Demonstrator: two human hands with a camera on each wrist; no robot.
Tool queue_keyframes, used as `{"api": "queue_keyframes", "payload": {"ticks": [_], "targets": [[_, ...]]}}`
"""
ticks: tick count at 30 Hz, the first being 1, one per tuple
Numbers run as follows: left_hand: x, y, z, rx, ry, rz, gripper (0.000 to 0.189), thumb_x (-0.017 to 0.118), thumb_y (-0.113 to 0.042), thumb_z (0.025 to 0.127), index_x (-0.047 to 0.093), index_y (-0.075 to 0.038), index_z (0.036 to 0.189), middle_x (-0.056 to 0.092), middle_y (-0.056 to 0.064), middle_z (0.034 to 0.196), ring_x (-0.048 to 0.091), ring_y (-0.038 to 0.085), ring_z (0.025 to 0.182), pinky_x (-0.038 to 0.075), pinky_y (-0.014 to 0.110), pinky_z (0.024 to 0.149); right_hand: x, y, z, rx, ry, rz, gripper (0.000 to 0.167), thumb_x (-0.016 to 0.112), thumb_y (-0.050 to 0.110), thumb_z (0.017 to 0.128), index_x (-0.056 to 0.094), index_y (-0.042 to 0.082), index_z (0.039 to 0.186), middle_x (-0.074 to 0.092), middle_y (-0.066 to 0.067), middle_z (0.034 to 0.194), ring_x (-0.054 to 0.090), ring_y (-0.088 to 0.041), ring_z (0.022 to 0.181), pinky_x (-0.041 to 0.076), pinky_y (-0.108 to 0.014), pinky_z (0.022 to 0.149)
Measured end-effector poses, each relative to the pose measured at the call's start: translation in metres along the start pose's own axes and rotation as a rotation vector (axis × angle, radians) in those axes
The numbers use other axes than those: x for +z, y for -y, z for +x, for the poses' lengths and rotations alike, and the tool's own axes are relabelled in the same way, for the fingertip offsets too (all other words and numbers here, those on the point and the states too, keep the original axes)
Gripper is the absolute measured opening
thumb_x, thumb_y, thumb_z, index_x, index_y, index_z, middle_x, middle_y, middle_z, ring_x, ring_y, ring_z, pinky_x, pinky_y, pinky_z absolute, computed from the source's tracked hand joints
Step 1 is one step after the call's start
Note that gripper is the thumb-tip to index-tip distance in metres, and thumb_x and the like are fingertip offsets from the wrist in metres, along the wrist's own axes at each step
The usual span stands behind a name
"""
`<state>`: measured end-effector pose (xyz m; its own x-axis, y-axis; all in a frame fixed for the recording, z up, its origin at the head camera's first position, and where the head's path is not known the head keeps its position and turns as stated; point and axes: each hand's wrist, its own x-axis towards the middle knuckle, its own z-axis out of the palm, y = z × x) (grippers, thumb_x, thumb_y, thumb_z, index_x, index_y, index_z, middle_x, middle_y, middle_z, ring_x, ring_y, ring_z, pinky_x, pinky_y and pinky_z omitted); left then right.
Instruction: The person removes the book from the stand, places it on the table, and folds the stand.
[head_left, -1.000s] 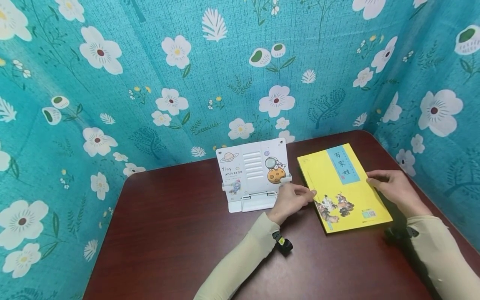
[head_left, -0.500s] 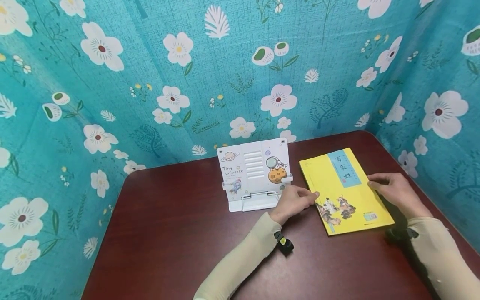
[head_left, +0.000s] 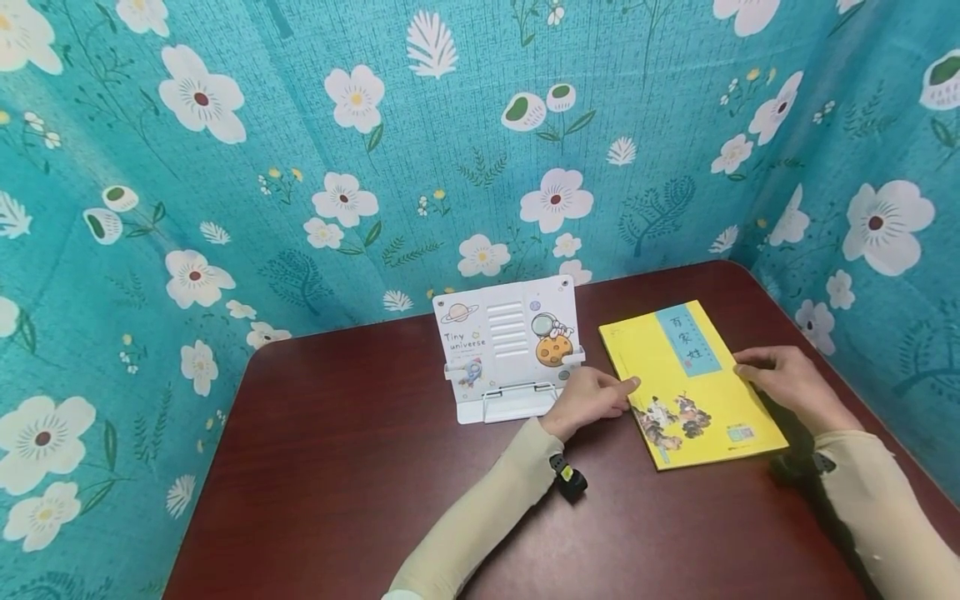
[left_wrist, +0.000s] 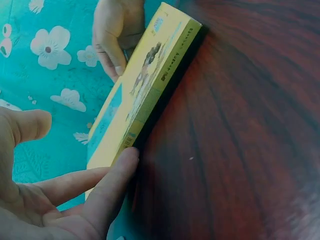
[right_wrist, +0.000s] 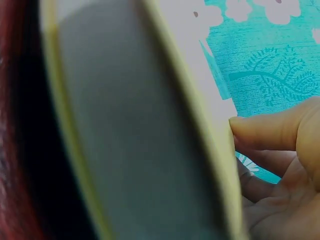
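Note:
A yellow book (head_left: 678, 387) with a blue title panel lies on the right part of the table, between both hands. My left hand (head_left: 590, 402) is at its spine side. In the left wrist view, a fingertip (left_wrist: 129, 156) touches the lower end of the spine, the fingers reach out fairly straight, and the thumb stands apart from the cover. My right hand (head_left: 787, 379) pinches the opposite edge. In the right wrist view, its thumb (right_wrist: 245, 127) is at the cover's edge, with fingers curled below; the blurred page block fills much of that view.
A white book stand (head_left: 510, 342) with space cartoons stands upright to the left of the book, just behind my left hand. The dark red table (head_left: 337, 467) runs back to a teal flowered curtain (head_left: 420, 167), which also hangs at both sides.
The book's far edge now sits slightly lower in the head view, while its near edge has hardly shifted. Both hands stay at its two sides, with only small finger movement.

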<state>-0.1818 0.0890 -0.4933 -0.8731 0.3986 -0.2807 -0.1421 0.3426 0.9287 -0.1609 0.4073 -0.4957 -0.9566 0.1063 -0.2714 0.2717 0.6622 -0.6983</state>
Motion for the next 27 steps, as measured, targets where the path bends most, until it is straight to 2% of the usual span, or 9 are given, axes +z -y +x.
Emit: {"api": "queue_keyframes", "payload": {"ticks": [3,6,8,11,13,15,22,24,27], "targets": [[0.0004,-0.0001,0.0019,-0.022,0.022,-0.030,0.044,0.072,-0.041,0.097,0.080,0.001,0.092,0.079,0.013,0.087,0.079,0.023,0.084,0.066,0.035,0.079,0.0009,-0.0024,0.0015,-0.005,0.004,-0.009,0.049,0.057,0.023,0.105,0.054,-0.014,0.138,0.074,-0.022,0.104,0.068,-0.019,0.075,0.055,-0.028,0.063],[0.0003,-0.0006,0.0025,-0.018,0.039,-0.002,0.046,0.072,-0.043,0.097,0.080,0.000,0.086,0.079,0.013,0.084,0.078,0.020,0.080,0.064,0.030,0.075,0.0008,-0.0045,0.0027,-0.010,0.012,-0.018,0.049,0.057,0.022,0.105,0.055,-0.014,0.138,0.075,-0.021,0.103,0.068,-0.019,0.075,0.055,-0.027,0.063],[-0.0004,-0.0003,0.0027,0.006,0.042,0.060,0.042,0.072,-0.042,0.097,0.080,-0.002,0.083,0.079,0.011,0.080,0.075,0.014,0.072,0.060,0.023,0.067,0.0006,-0.0049,0.0034,-0.013,0.018,-0.024,0.050,0.058,0.023,0.105,0.055,-0.014,0.138,0.075,-0.022,0.104,0.068,-0.019,0.075,0.055,-0.026,0.063],[-0.0022,0.0006,0.0032,0.060,0.040,0.175,0.037,0.073,-0.037,0.097,0.080,-0.005,0.080,0.075,0.010,0.072,0.061,0.006,0.058,0.045,0.018,0.053,0.0006,-0.0044,0.0048,-0.016,0.019,-0.037,0.051,0.059,0.025,0.105,0.056,-0.013,0.137,0.074,-0.024,0.107,0.068,-0.019,0.077,0.054,-0.026,0.064],[-0.0034,0.0016,0.0038,0.093,0.036,0.237,0.034,0.073,-0.035,0.097,0.080,-0.008,0.079,0.073,0.010,0.068,0.053,0.004,0.052,0.038,0.019,0.049,0.0010,-0.0036,0.0058,-0.017,0.015,-0.049,0.051,0.060,0.026,0.104,0.057,-0.013,0.137,0.073,-0.027,0.109,0.067,-0.020,0.077,0.054,-0.026,0.064],[-0.0046,0.0020,0.0042,0.112,0.039,0.260,0.033,0.074,-0.035,0.097,0.080,-0.008,0.077,0.071,0.010,0.066,0.049,0.004,0.051,0.036,0.019,0.048,0.0015,-0.0030,0.0067,-0.017,0.007,-0.064,0.050,0.061,0.026,0.103,0.058,-0.013,0.135,0.071,-0.030,0.111,0.067,-0.021,0.078,0.054,-0.026,0.064],[-0.0076,0.0032,0.0010,0.127,0.054,0.253,0.036,0.073,-0.035,0.096,0.078,-0.005,0.078,0.066,0.009,0.063,0.050,0.004,0.051,0.037,0.018,0.049,0.0030,-0.0012,0.0076,-0.001,-0.018,-0.101,0.050,0.063,0.023,0.101,0.058,-0.015,0.133,0.067,-0.037,0.116,0.065,-0.024,0.079,0.053,-0.027,0.066],[-0.0081,0.0033,-0.0012,0.124,0.058,0.241,0.036,0.073,-0.035,0.097,0.078,-0.003,0.080,0.068,0.011,0.065,0.053,0.006,0.052,0.038,0.018,0.049,0.0026,-0.0011,0.0069,-0.002,-0.019,-0.102,0.050,0.064,0.024,0.101,0.058,-0.014,0.134,0.066,-0.036,0.117,0.065,-0.025,0.080,0.053,-0.027,0.066],[-0.0087,0.0024,-0.0048,0.130,0.057,0.226,0.033,0.073,-0.035,0.097,0.080,-0.004,0.090,0.074,0.012,0.072,0.064,0.012,0.057,0.043,0.017,0.052,0.0021,-0.0008,0.0049,-0.014,-0.039,-0.102,0.051,0.065,0.025,0.101,0.057,-0.010,0.136,0.065,-0.036,0.120,0.064,-0.027,0.084,0.053,-0.026,0.066]]}}
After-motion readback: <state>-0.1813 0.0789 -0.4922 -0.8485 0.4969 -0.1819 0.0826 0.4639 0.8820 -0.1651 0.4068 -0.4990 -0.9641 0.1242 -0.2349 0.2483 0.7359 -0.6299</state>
